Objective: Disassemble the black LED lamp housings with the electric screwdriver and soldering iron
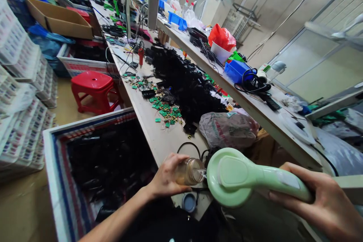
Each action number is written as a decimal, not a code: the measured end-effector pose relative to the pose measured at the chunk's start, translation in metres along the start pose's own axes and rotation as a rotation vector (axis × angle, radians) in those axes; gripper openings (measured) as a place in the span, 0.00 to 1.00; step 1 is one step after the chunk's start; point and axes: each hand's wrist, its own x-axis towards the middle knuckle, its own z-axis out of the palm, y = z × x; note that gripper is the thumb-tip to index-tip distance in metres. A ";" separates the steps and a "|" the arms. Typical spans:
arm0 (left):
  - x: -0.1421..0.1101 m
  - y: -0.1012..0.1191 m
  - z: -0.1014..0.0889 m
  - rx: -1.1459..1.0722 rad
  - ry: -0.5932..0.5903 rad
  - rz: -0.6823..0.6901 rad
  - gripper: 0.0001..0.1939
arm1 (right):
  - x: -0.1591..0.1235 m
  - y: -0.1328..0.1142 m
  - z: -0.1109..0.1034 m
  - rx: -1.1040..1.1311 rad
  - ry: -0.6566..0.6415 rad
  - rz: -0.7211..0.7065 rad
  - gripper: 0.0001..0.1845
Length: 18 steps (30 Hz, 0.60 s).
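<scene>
My right hand (320, 196) grips the handle of a light green kettle (229, 181), tilted with its spout toward the left. From the spout, a thin stream of water runs to the mouth of a clear jar (189, 172). My left hand (167, 176) is wrapped around that jar, which has a threaded neck and no lid on. A grey-blue lid (188, 202) lies on the table just below the jar. Behind the jar a black cable curves over the white tabletop (170, 147).
Green circuit boards (166, 111) and a heap of black parts (184, 79) cover the bench beyond. A plastic bag (228, 128) sits near the kettle. At left stand a lined bin (51, 159) of black parts, a red stool (92, 83) and white crates (25, 128).
</scene>
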 end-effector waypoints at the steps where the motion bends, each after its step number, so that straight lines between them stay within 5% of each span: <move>1: 0.000 0.000 0.001 0.002 0.001 0.003 0.41 | 0.001 0.002 -0.002 -0.016 -0.023 -0.016 0.19; 18: -0.003 0.000 0.013 -0.047 -0.015 -0.022 0.41 | 0.007 0.002 -0.011 -0.066 -0.140 -0.087 0.19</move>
